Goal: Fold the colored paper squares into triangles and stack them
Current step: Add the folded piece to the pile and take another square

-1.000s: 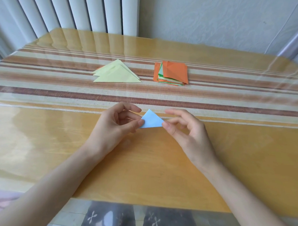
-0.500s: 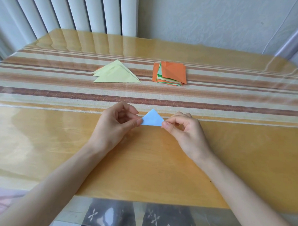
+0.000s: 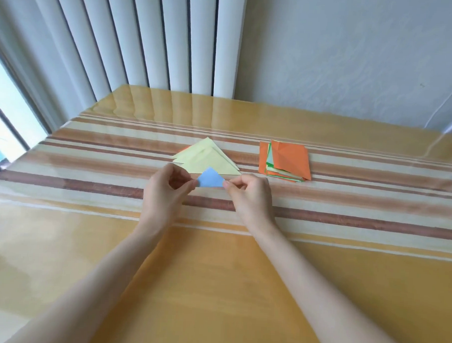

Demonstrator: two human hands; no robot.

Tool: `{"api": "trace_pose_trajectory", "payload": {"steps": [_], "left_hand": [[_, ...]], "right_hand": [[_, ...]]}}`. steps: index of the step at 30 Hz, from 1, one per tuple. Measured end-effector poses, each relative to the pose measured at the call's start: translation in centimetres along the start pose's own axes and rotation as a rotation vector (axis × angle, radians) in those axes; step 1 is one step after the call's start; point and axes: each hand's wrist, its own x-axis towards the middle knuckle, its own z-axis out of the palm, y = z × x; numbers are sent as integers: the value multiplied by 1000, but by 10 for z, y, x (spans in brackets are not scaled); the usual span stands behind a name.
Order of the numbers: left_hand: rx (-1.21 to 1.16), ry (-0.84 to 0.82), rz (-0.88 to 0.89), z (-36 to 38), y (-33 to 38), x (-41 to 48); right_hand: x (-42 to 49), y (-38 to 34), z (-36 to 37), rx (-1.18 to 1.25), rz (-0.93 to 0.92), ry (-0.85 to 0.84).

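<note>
A small blue paper triangle (image 3: 210, 178) is held up between both hands, just in front of the stack of pale yellow folded triangles (image 3: 207, 159). My left hand (image 3: 167, 192) pinches its left corner between thumb and forefinger. My right hand (image 3: 249, 195) pinches its right corner the same way. The blue triangle's tip overlaps the near edge of the yellow stack in view; whether they touch I cannot tell. An orange corner peeks out under the yellow triangles. To the right lies a pile of unfolded squares (image 3: 287, 161), orange on top with green and pale sheets beneath.
The table (image 3: 214, 287) wears a striped cloth under a glossy clear cover. Vertical blinds (image 3: 137, 37) and a pale wall stand behind the far edge. A window (image 3: 4, 125) is at the left.
Both hands have carried the blue triangle away from me, from the near part of the table up to the yellow triangle stack. The camera has tilted upward.
</note>
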Motion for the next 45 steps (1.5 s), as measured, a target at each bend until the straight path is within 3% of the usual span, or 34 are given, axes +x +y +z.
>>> {"api": "trace_pose_trajectory", "payload": {"steps": [9, 15, 18, 21, 25, 31, 39, 42, 45], "left_hand": [[401, 22, 171, 22, -13, 46], [667, 16, 297, 25, -21, 48], [854, -20, 466, 22, -26, 41], [891, -116, 586, 15, -29, 24], [849, -212, 461, 12, -27, 11], [871, -279, 311, 13, -26, 4], [953, -199, 307, 22, -17, 6], [1000, -297, 243, 27, -6, 5], [1024, -295, 216, 29, -1, 10]], "right_hand": [[40, 4, 34, -473, -51, 38], [40, 3, 38, -582, -98, 149], [34, 4, 41, -598, -334, 134], [27, 4, 35, -620, -599, -118], [25, 1, 22, -664, -497, -408], [19, 8, 12, -721, -386, -248], [18, 1, 15, -782, -362, -270], [15, -5, 19, -832, -400, -270], [14, -5, 22, -826, -417, -262]]}}
